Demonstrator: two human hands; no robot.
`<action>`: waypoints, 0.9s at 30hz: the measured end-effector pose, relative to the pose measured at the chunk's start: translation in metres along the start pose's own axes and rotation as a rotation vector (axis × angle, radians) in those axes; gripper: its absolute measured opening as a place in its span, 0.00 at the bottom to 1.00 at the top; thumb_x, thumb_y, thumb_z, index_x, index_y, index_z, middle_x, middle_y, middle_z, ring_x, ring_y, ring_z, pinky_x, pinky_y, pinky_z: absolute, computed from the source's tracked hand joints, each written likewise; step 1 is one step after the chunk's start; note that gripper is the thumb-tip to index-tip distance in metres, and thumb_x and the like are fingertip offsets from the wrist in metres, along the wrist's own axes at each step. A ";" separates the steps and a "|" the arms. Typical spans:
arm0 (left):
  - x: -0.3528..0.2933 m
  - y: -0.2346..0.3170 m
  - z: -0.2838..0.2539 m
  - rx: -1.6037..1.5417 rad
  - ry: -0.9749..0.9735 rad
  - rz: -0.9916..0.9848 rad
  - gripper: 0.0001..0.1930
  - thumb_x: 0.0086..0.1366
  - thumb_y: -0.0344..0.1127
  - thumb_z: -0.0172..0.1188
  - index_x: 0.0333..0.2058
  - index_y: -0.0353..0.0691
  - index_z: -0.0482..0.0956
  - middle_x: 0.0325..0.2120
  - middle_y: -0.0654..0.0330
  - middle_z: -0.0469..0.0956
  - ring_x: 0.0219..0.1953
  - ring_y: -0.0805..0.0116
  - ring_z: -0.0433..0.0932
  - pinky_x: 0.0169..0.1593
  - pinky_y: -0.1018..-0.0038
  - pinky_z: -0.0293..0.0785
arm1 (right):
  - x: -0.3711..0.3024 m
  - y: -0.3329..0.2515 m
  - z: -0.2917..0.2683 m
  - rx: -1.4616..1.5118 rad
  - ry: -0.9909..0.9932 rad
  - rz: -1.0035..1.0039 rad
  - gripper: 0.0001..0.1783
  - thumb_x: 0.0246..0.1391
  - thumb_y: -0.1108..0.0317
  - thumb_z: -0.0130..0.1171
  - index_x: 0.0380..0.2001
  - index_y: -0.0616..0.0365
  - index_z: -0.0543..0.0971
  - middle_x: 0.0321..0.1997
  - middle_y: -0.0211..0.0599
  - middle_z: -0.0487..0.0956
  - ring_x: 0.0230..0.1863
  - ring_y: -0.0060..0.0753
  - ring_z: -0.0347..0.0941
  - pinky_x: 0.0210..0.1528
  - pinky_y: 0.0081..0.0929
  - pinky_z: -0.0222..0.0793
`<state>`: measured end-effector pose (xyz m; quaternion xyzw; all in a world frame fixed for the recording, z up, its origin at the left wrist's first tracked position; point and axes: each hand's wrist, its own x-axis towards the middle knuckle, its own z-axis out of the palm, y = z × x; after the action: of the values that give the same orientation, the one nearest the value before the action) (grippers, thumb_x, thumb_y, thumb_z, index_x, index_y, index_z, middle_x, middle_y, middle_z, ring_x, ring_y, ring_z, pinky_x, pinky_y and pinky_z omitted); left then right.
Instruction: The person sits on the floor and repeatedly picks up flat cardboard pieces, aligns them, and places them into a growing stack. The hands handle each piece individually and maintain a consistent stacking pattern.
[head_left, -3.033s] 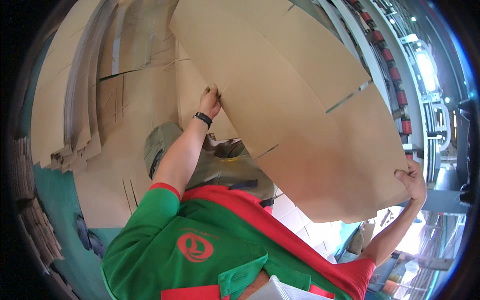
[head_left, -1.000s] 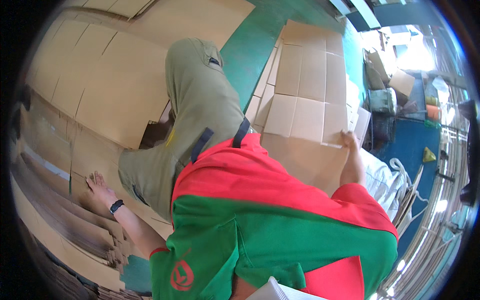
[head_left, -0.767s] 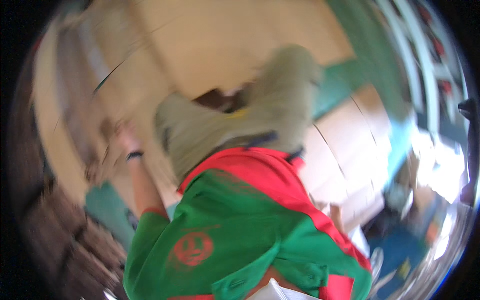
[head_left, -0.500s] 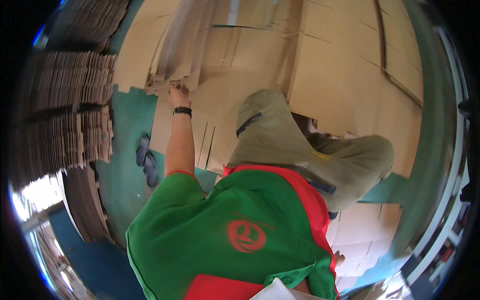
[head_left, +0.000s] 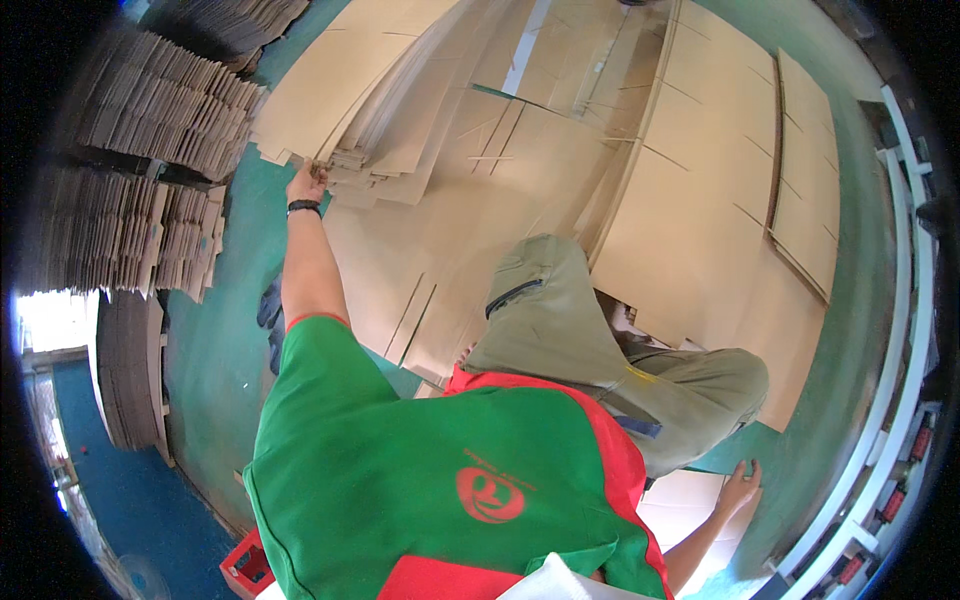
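At the upper left, my left hand [head_left: 308, 182] is closed on the near edge of a brown cardboard sheet [head_left: 330, 75]. That sheet bows away from the stack of cardboard sheets [head_left: 425, 140] just to its right. Low on the right, my right hand [head_left: 740, 488] has its fingers apart, with nothing visible in it. It is over the edge of a pale cardboard sheet [head_left: 685, 495] beside my knee. Between the hands, a broad slotted cardboard sheet [head_left: 450, 235] lies flat in front of my folded legs [head_left: 560, 310].
Bundles of flattened cardboard [head_left: 150, 230] are piled along the left. Dark shoes [head_left: 270, 315] stand on the green floor [head_left: 215, 370]. Another cardboard stack [head_left: 700, 220] lies to the right, short of a white metal frame [head_left: 885, 430]. A red crate [head_left: 245, 565] sits at the lower left.
My left hand has moved left, the gripped sheet's near end now parted from the stack. My right hand has reached outward to the right and shows fully.
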<state>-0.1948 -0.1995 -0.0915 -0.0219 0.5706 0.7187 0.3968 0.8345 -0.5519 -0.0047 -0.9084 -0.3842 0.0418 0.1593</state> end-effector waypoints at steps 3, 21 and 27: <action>-0.005 -0.005 0.014 -0.001 -0.024 0.002 0.14 0.64 0.38 0.64 0.37 0.34 0.72 0.29 0.55 0.75 0.30 0.63 0.75 0.28 0.73 0.75 | 0.009 -0.027 0.000 0.145 0.013 -0.047 0.23 0.57 0.64 0.59 0.53 0.65 0.74 0.53 0.52 0.74 0.47 0.42 0.75 0.44 0.34 0.72; 0.025 0.005 0.056 0.752 0.559 0.446 0.21 0.54 0.42 0.62 0.37 0.25 0.81 0.40 0.39 0.80 0.45 0.46 0.79 0.50 0.61 0.74 | -0.041 0.003 0.014 -0.106 -0.025 -0.020 0.21 0.59 0.64 0.58 0.51 0.67 0.75 0.52 0.54 0.75 0.54 0.47 0.72 0.51 0.39 0.73; 0.047 0.007 0.074 0.725 0.314 0.249 0.21 0.56 0.38 0.64 0.43 0.25 0.77 0.43 0.42 0.79 0.45 0.49 0.80 0.48 0.60 0.75 | -0.036 0.012 0.030 0.194 -0.098 0.087 0.22 0.57 0.67 0.59 0.51 0.72 0.74 0.52 0.56 0.75 0.53 0.49 0.72 0.54 0.41 0.72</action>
<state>-0.1999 -0.1121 -0.0834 0.0793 0.8387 0.5015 0.1970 0.8113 -0.5779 -0.0391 -0.9015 -0.3457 0.1302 0.2254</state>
